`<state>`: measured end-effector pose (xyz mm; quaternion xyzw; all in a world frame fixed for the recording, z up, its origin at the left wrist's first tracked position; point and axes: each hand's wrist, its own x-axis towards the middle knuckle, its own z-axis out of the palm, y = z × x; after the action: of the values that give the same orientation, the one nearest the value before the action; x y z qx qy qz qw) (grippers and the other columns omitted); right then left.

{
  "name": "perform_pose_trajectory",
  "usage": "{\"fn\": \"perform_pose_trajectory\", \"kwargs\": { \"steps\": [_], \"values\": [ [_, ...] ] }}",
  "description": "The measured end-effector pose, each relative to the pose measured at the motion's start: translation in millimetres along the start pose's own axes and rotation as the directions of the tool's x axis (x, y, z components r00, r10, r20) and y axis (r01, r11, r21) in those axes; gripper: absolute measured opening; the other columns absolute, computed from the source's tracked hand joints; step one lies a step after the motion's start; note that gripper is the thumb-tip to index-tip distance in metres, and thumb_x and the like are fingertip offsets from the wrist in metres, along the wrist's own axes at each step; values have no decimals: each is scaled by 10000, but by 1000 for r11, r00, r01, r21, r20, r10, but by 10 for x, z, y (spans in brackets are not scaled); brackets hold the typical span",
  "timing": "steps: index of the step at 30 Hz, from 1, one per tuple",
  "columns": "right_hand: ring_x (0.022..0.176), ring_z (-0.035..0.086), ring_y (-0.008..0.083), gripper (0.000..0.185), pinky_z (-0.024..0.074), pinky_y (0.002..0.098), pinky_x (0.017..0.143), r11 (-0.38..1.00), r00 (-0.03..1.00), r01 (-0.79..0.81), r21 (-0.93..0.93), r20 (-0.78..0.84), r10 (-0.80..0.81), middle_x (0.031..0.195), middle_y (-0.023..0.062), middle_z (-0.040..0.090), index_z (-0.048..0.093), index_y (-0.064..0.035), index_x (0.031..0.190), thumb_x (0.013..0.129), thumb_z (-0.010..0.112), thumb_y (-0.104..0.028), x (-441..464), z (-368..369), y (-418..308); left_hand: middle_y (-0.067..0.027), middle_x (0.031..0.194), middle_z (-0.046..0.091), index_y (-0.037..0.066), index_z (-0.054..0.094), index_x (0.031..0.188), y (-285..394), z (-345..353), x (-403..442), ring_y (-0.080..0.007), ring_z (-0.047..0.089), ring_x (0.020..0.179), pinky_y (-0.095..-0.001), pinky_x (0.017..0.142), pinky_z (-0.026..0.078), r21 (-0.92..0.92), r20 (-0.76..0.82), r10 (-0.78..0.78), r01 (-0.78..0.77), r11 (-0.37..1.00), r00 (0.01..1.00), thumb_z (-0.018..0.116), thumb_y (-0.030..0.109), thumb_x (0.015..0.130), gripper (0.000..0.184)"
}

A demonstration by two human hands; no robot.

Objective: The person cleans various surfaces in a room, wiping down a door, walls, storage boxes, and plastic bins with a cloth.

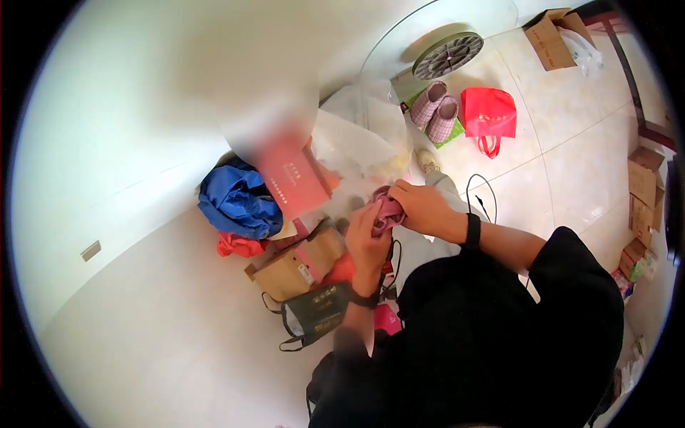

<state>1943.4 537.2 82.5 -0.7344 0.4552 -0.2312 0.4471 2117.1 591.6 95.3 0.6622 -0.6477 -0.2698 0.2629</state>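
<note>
Both my hands meet in the middle of the view around a crumpled mauve-pink bundle, which looks like cloth or soft plastic. My left hand is closed on its near left side. From the right, my right hand pinches its upper edge, with thumb and fingers drawn together. Fingers cover part of the bundle, so its full shape cannot be made out. Just left of my hands lie a red box and a cardboard box. A dark carrier bag sits near my left wrist.
Blue fabric or plastic is piled by the wall, beside clear plastic sheeting. Checked slippers, a red bag and a round ribbed base are on the tiled floor. Cardboard boxes line the right side. A black cable loops near my right wrist.
</note>
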Motion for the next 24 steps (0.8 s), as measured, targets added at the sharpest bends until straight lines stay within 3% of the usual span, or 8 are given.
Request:
{"fn": "perform_pose_trajectory", "kwargs": {
  "steps": [3, 6, 9, 12, 15, 18, 21, 24],
  "values": [
    [929, 656, 373, 476, 536, 454, 770, 998, 996, -34, 51, 89, 30, 1069, 146, 642, 585, -109, 1189, 804, 759, -328, -22, -66, -144, -109, 1097, 666, 111, 696, 1164, 142, -171, -39, -298, 667, 910, -373, 758, 549, 11, 14, -10, 10, 1000, 1000, 742, -33, 676, 511],
    [822, 639, 367, 388, 525, 459, 668, 1000, 985, 2, -12, 171, 0, 1010, 124, 582, 545, -66, 1038, 752, 759, -217, 31, -89, -267, -104, 1082, 664, 115, 695, 1166, 262, -324, -72, -292, 663, 887, -374, 729, 546, 54, 31, -69, 68, 996, 997, 738, -35, 681, 509],
    [841, 641, 358, 389, 530, 454, 675, 998, 982, 47, -29, 184, -41, 1013, 118, 584, 548, -63, 1033, 748, 762, -219, 72, -58, -337, -104, 1065, 659, 119, 691, 1172, 228, -365, -132, -282, 661, 853, -369, 698, 544, 152, -54, 39, -30, 988, 998, 729, -39, 686, 512],
    [863, 641, 350, 380, 534, 448, 686, 995, 954, -4, -95, 299, 32, 1017, 111, 586, 555, -60, 1038, 752, 756, -210, 100, 73, -345, -105, 1057, 654, 114, 684, 1174, 211, -407, -216, -278, 663, 847, -362, 689, 544, 174, -88, 30, -15, 985, 996, 728, -38, 688, 511],
    [877, 640, 345, 371, 536, 439, 697, 991, 937, 54, -123, 350, -7, 1020, 108, 588, 560, -56, 1050, 756, 744, -190, 122, 124, -440, -99, 1047, 651, 109, 678, 1171, 262, -512, -295, -288, 663, 855, -367, 705, 545, 107, -86, -53, 62, 992, 995, 737, -22, 689, 502],
    [883, 640, 351, 363, 534, 445, 713, 997, 908, 65, -36, 417, -44, 1041, 107, 590, 561, -54, 1056, 759, 731, -173, 163, 196, -545, -89, 1035, 646, 113, 679, 1163, 138, -555, -467, -291, 664, 866, -360, 721, 545, 117, -110, -110, 123, 985, 988, 752, -2, 690, 492],
    [952, 670, 369, 393, 535, 461, 755, 988, 888, 112, -108, 458, -51, 1042, 131, 688, 658, -114, 1087, 807, 748, -374, 232, 295, -662, -88, 1029, 641, 131, 674, 1177, 16, -574, -636, -295, 661, 847, -367, 725, 543, 61, -135, -192, 201, 978, 972, 758, 29, 705, 490],
    [968, 663, 362, 371, 522, 471, 778, 958, 800, 216, -188, 596, -64, 1062, 113, 687, 651, -138, 1142, 800, 728, -260, 286, 455, -562, -92, 1039, 638, 140, 666, 1192, -195, -452, -774, -302, 655, 860, -386, 717, 538, 49, -134, -272, 281, 959, 953, 761, 59, 722, 486]
  ]
}}
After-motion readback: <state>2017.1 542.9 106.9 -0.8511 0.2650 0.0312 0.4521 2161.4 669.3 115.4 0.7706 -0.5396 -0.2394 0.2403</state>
